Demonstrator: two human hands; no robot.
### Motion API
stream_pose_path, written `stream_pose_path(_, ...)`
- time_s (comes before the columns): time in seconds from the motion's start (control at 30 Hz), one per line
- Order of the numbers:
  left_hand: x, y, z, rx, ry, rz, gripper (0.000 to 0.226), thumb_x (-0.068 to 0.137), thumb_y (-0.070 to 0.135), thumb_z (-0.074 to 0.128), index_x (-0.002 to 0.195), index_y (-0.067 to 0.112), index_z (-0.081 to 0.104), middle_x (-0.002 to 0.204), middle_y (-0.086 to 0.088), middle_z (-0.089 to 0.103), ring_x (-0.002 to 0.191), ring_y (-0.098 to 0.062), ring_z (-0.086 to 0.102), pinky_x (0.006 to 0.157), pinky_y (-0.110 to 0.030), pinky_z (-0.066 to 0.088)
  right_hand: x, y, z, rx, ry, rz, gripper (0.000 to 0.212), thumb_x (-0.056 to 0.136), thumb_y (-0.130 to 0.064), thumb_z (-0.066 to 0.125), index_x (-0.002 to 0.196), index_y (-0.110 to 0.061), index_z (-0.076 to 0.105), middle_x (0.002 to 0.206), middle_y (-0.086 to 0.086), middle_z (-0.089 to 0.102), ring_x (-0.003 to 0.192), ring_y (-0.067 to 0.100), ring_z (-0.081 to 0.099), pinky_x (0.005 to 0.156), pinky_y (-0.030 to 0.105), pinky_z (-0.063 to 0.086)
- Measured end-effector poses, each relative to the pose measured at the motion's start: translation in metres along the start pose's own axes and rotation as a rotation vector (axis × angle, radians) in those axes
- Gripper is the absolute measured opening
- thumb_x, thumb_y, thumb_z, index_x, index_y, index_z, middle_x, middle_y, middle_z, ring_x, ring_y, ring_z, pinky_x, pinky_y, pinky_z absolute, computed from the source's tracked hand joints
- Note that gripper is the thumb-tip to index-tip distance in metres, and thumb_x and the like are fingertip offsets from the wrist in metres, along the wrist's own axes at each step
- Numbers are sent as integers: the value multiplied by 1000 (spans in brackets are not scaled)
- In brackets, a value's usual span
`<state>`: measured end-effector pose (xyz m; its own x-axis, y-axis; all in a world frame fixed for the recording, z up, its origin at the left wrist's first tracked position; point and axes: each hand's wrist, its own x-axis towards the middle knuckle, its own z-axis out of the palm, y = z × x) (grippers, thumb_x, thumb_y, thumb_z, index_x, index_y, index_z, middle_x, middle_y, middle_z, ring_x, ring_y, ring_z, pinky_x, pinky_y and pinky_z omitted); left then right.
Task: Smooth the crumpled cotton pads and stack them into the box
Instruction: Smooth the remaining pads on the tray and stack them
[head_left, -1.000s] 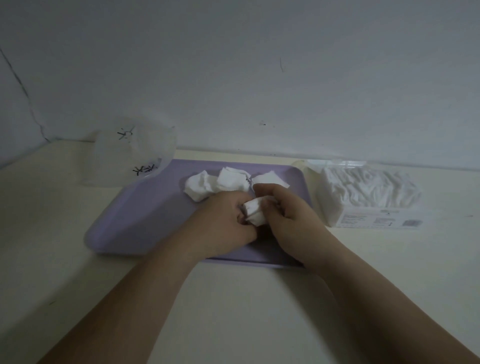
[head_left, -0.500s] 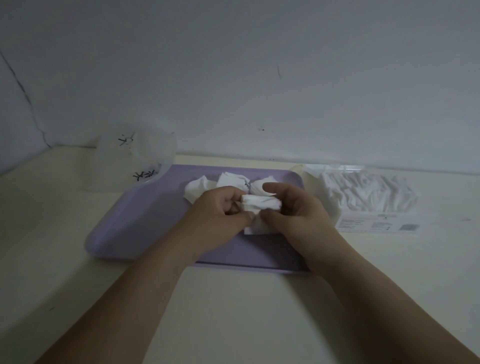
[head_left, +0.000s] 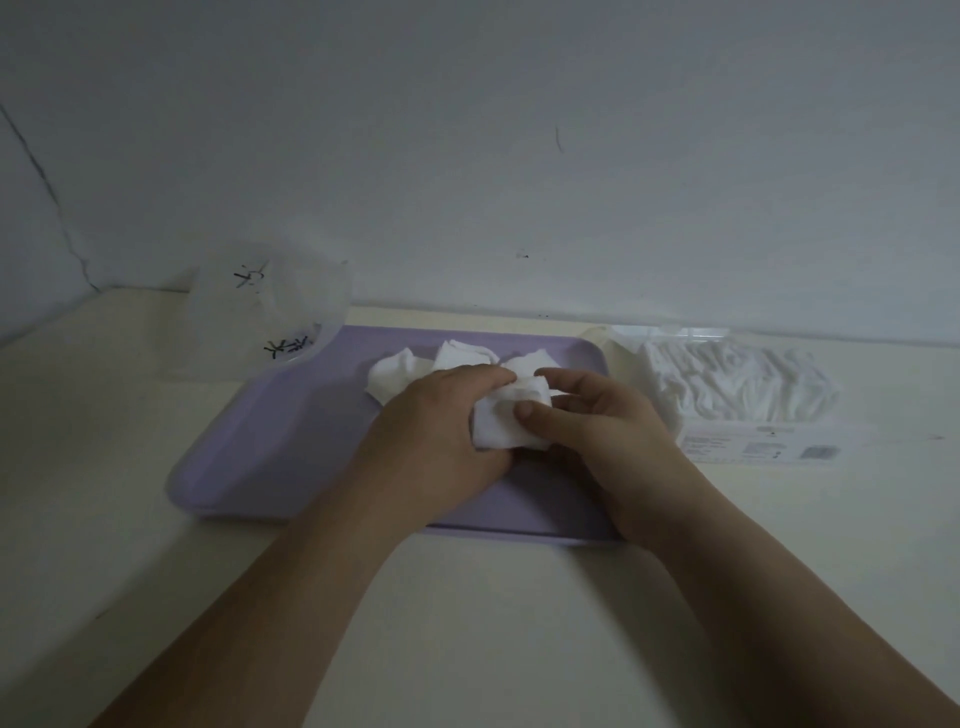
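Observation:
Over the lilac tray (head_left: 270, 441), both hands hold one white cotton pad (head_left: 498, 423), now spread nearly flat. My left hand (head_left: 441, 431) grips its left edge with curled fingers. My right hand (head_left: 597, 421) pinches its right side, thumb pressed on top. Three crumpled pads (head_left: 395, 371) lie on the tray just behind my hands, partly hidden by them. The clear box (head_left: 737, 400), full of white pads, sits to the right of the tray against the wall.
A translucent lid with black marks (head_left: 270, 312) leans at the tray's back left corner. The cream table (head_left: 467, 623) runs to the wall at the back, with a corner at the far left.
The pad between my hands went from a tight wad to a nearly flat square as both hands pulled it open. The view shifted slightly downward.

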<state>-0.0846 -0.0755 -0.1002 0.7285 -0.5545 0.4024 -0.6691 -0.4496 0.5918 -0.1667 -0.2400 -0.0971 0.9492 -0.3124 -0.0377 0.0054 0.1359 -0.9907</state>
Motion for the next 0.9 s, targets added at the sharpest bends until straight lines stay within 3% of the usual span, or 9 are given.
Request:
stream_pose_path(0.1,1,-1,0,8,29,9,55,81,37,81,133,32,66,118,18,65,101,8,52,89,5,32,-3,-2,-1,7,-85,52,23,94,-6,70,115,1,75,112,23,77,110,37,73,103,50,54)
stream_pose_path(0.2,-1,-1,1,-18,-27,13,64,78,43,84,137,33,63,131,17,64,113,1,57,102,-14,43,-1,0,-4,-14,-71,39,12,89,-6,76,100,0,77,106,28,76,96,36,72,98,51,57)
stream_pose_path(0.27,-1,0,0,-51,-45,29,70,74,56,82,137,34,62,133,20,62,117,4,57,100,-15,44,3,4,-4,-42,24,-2,18,81,-13,80,94,-2,76,97,25,76,91,39,72,90,51,59)
stream_pose_path(0.33,1,3,1,-130,24,41,57,83,59,73,131,29,66,125,20,66,114,6,60,92,-9,43,8,8,-2,-114,183,-58,27,77,-24,77,98,-8,71,97,17,77,92,38,75,89,55,61)
stream_pose_path(0.4,8,6,0,-175,112,1,37,96,44,64,126,23,70,119,17,70,107,5,63,86,-11,45,11,10,-1,-163,350,-107,21,82,-30,69,101,-21,64,100,9,75,97,33,74,88,60,60)
stream_pose_path(0.47,21,6,0,-96,124,-41,27,101,26,59,123,19,71,118,9,72,103,-5,65,89,-20,48,14,9,-1,-154,470,-138,14,89,-32,62,101,-31,56,103,2,70,99,26,69,89,53,59)
stream_pose_path(0.6,55,13,10,148,-35,-50,31,97,12,56,125,15,70,128,-3,70,116,-22,65,96,-25,46,15,9,-3,-86,535,-153,13,99,-30,53,110,-32,47,98,1,63,86,21,59,73,39,49)
stream_pose_path(0.73,84,22,29,306,-211,-124,32,98,35,57,124,18,64,128,-7,67,116,-29,61,97,-40,51,14,6,-6,-37,533,-146,12,101,-24,51,110,-30,45,93,1,60,78,17,55,66,34,45)
stream_pose_path(0.9,100,19,34,355,-326,-244,48,90,49,68,124,16,63,128,-7,67,115,-29,63,97,-40,52,12,6,-6,-27,518,-145,12,102,-24,52,111,-28,45,91,-2,59,78,15,56,65,30,43)
